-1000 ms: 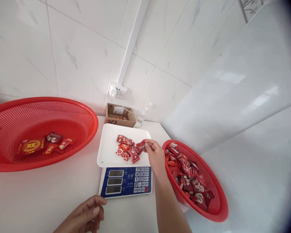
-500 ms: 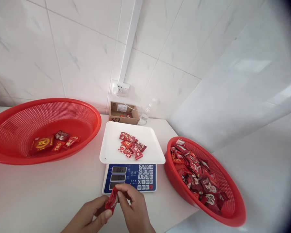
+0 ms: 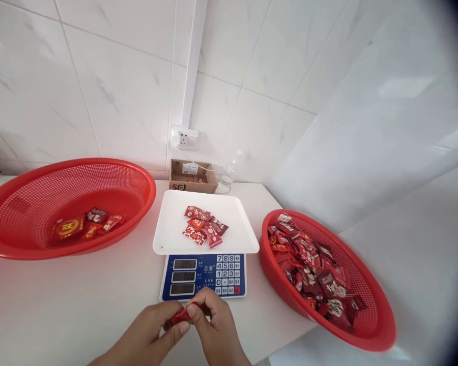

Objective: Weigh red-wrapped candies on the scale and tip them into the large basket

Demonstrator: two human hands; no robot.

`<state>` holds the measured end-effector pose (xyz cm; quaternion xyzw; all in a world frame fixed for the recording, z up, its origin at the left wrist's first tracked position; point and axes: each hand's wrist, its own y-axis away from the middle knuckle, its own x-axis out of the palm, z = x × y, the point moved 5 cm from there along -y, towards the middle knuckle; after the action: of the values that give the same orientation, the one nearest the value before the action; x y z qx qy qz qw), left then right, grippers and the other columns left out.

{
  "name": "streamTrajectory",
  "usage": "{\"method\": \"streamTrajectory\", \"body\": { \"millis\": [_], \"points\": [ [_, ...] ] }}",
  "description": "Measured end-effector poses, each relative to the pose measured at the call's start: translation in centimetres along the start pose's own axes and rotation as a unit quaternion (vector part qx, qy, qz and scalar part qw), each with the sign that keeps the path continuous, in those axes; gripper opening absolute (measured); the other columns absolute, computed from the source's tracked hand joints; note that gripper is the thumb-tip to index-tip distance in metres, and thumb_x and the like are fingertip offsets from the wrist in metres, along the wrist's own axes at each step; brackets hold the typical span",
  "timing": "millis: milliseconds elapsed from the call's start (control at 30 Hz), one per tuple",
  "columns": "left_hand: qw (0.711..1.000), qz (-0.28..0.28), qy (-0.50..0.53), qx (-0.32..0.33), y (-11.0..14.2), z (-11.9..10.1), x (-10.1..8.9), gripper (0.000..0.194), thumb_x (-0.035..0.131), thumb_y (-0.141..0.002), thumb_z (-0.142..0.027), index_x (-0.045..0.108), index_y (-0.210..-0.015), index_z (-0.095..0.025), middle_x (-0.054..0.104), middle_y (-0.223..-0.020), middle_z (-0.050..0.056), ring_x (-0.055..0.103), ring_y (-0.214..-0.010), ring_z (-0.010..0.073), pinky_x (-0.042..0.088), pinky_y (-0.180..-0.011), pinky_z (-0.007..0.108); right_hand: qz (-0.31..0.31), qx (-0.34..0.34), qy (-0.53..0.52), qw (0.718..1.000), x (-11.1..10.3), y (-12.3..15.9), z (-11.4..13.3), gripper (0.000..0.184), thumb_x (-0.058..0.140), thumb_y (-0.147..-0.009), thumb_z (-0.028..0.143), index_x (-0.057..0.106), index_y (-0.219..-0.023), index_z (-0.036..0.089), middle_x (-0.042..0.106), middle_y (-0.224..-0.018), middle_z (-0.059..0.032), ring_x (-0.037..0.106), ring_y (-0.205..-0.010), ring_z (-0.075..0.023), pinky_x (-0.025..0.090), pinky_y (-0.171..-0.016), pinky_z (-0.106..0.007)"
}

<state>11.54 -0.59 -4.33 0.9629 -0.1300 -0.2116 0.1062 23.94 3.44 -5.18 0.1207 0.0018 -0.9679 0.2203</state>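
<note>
Between my two hands is a small red wrapped candy (image 3: 181, 315), partly hidden by the fingers. My left hand (image 3: 156, 325) pinches its left end, and the fingers of my right hand (image 3: 213, 320) are closed on its right end. Just beyond them stands a scale (image 3: 208, 277) with a blue keypad panel and a digital display. On its white tray (image 3: 171, 223) lies a small pile of red candy packets (image 3: 205, 226).
A red mesh basket (image 3: 137, 173) with several packets stands at the left. Another red basket (image 3: 385, 325), holding many packets, is at the right near the table edge. Behind the scale are a cardboard box (image 3: 194, 187), a clear bottle (image 3: 229, 175) and a wall socket (image 3: 185, 138).
The candy has turned from near upright to lying more level between my fingers, and my hands have drawn closer together. The view has shifted slightly.
</note>
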Motion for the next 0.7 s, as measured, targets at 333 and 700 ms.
{"method": "streamTrajectory", "body": {
  "millis": [333,700],
  "points": [
    [0.999,0.028,0.047,-0.005,-0.2,-0.9,0.2,0.044,0.038,-0.084,-0.059,0.044,-0.067,-0.019,0.048,-0.068,-0.002,0.042,-0.068,0.0128,0.034,-0.064,0.021,0.083,0.013,-0.031,0.996,-0.2,0.0,0.8,0.045,0.053,-0.078,0.063,0.049,-0.071,0.019,0.047,-0.063,0.0033,0.039,-0.059,-0.0095,0.031,-0.056,-0.023],
    [0.999,0.05,-0.01,0.018,-0.1,0.0,1.2,0.038,0.047,-0.079,-0.052,0.041,-0.061,-0.019,0.046,-0.063,-0.002,0.041,-0.065,0.0123,0.034,-0.061,0.02,0.155,0.042,-0.011,0.987,-0.2,0.9,1.1,0.05,0.051,-0.077,0.065,0.043,-0.058,0.019,0.034,-0.054,0.006,0.03,-0.055,-0.0077,0.021,-0.049,-0.022]
  ]
}}
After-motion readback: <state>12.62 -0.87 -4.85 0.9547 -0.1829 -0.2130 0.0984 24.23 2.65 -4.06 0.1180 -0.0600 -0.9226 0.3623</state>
